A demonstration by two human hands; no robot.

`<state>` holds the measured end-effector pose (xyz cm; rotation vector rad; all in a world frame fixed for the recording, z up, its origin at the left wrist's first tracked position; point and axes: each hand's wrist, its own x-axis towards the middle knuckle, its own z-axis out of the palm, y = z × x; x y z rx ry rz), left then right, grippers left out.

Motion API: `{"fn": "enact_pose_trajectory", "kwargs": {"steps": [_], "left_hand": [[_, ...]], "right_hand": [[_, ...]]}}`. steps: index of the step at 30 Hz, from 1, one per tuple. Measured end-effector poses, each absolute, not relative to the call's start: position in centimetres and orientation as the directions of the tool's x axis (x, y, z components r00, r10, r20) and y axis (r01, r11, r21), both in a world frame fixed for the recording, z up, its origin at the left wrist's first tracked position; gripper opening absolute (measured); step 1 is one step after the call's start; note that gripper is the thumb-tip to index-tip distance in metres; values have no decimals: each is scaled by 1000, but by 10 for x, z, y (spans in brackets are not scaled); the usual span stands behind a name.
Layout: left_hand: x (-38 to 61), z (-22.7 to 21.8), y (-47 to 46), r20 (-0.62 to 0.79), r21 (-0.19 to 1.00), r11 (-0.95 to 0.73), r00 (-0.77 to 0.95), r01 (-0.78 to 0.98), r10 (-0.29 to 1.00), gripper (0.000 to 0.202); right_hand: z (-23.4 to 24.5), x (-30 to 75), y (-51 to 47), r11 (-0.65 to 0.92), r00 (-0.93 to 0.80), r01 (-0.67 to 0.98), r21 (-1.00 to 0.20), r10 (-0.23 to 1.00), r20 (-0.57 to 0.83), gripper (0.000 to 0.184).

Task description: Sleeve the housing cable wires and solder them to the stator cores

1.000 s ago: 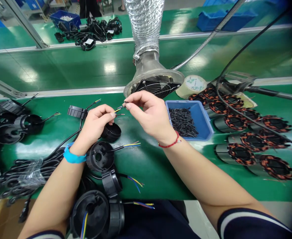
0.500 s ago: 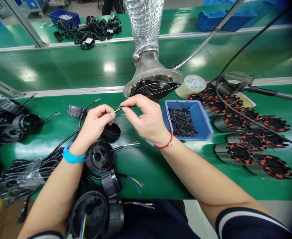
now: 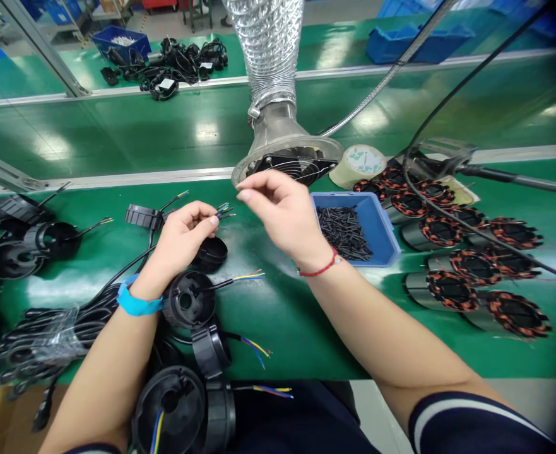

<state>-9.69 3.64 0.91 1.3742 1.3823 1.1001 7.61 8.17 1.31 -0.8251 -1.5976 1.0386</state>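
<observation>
My left hand, with a blue wristband, is closed on a thin bundle of coloured wires whose stripped ends stick out to the right. A black round cap lies on the green table just below that hand. My right hand, with a red string at the wrist, hovers a little right of the wire ends, its thumb and forefinger pinched together; whether anything small is between them I cannot make out. The wire tips and my right fingers are apart.
A blue tray of small black sleeves sits right of my right hand. Copper-wound stators lie further right. Black housings with wire tails and coiled cables fill the left. A metal extraction hood with fan hangs behind.
My right hand has let go of the wire ends and lifted slightly up and right. My left hand still holds the wires in the same place.
</observation>
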Motion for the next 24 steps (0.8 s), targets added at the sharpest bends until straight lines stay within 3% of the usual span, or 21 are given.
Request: {"fn": "enact_pose_trajectory", "kwargs": {"steps": [2, 5, 8, 16, 21, 24], "left_hand": [[-98, 6, 37, 9, 980, 2, -54, 199, 999, 10], [-101, 1, 38, 58, 968, -36, -80, 248, 995, 20], [-104, -3, 37, 103, 928, -65, -86, 366, 991, 25], [-105, -1, 35, 66, 869, -53, -10, 492, 998, 24], [-107, 5, 33, 131, 664, -75, -17, 744, 991, 21], [-109, 8, 32, 157, 622, -57, -54, 781, 986, 15]], "right_hand": [[11, 76, 86, 93, -178, -179, -980, 976, 125, 8], [6, 75, 90, -290, -322, -303, -908, 928, -189, 20], [0, 71, 88, -458, -460, -294, -839, 837, -296, 24], [-7, 52, 78, -256, -453, -270, -928, 884, -113, 24], [-4, 43, 80, -153, -375, -223, -963, 925, -60, 22], [-6, 33, 83, -88, -360, -209, -974, 933, -7, 23]]}}
